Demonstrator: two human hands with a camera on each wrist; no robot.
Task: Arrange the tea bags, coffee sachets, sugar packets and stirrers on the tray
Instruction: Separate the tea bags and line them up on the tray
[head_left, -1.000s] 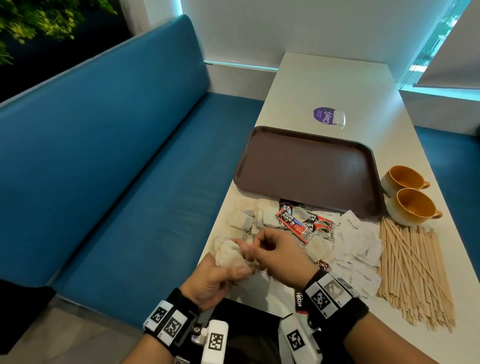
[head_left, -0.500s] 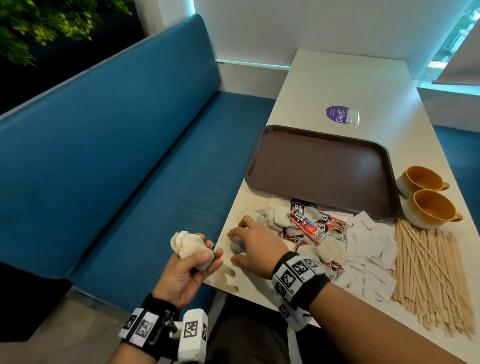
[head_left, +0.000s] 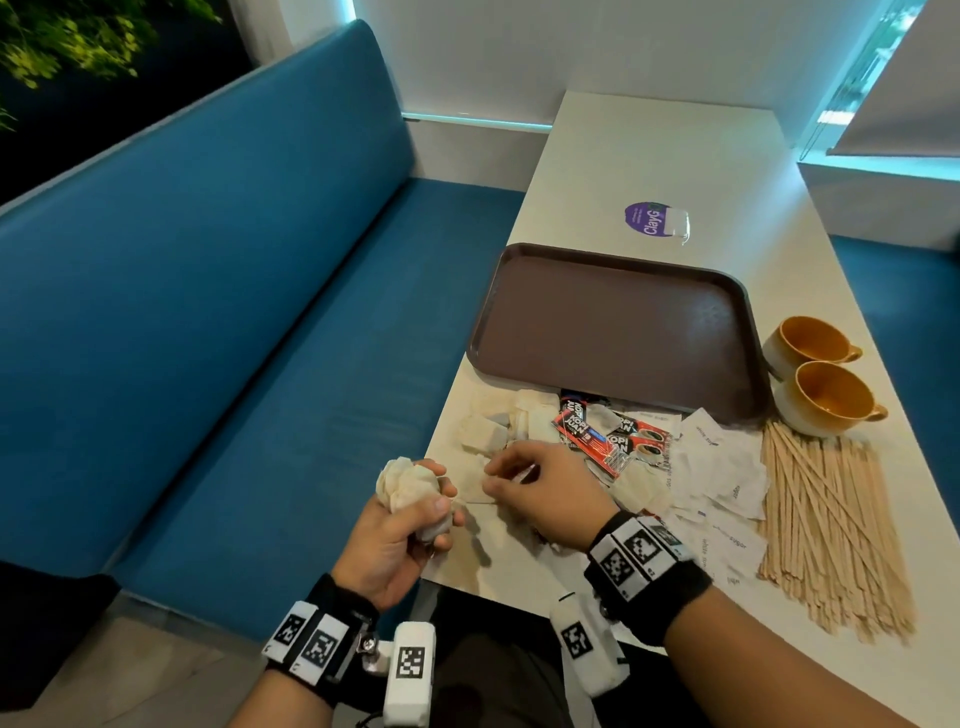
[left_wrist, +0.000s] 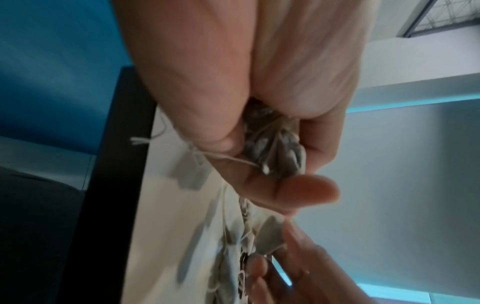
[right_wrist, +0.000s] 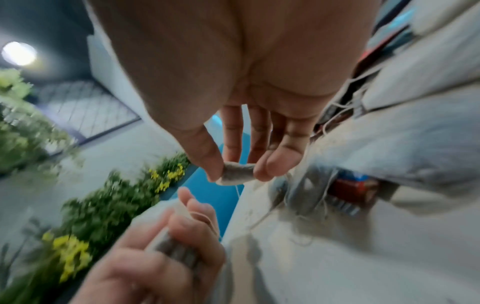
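Observation:
My left hand (head_left: 410, 512) grips a bunch of white tea bags (head_left: 408, 486) just off the table's near left edge; in the left wrist view the tea bags (left_wrist: 272, 150) sit bunched in its curled fingers with strings trailing. My right hand (head_left: 524, 480) is beside it over the table, pinching one tea bag (right_wrist: 237, 172) between thumb and fingers. More tea bags (head_left: 485, 434), red coffee sachets (head_left: 608, 436), white sugar packets (head_left: 722, 467) and wooden stirrers (head_left: 826, 525) lie on the table below the brown tray (head_left: 613, 327), which holds nothing.
Two orange cups (head_left: 826, 395) stand right of the tray. A purple sticker (head_left: 654, 218) lies on the white table (head_left: 660, 150) beyond the tray. A blue bench (head_left: 208, 338) runs along the table's left side.
My left hand with the tea bag bunch has moved back toward the table edge, close to my right hand. The right hand has taken one tea bag from the pile.

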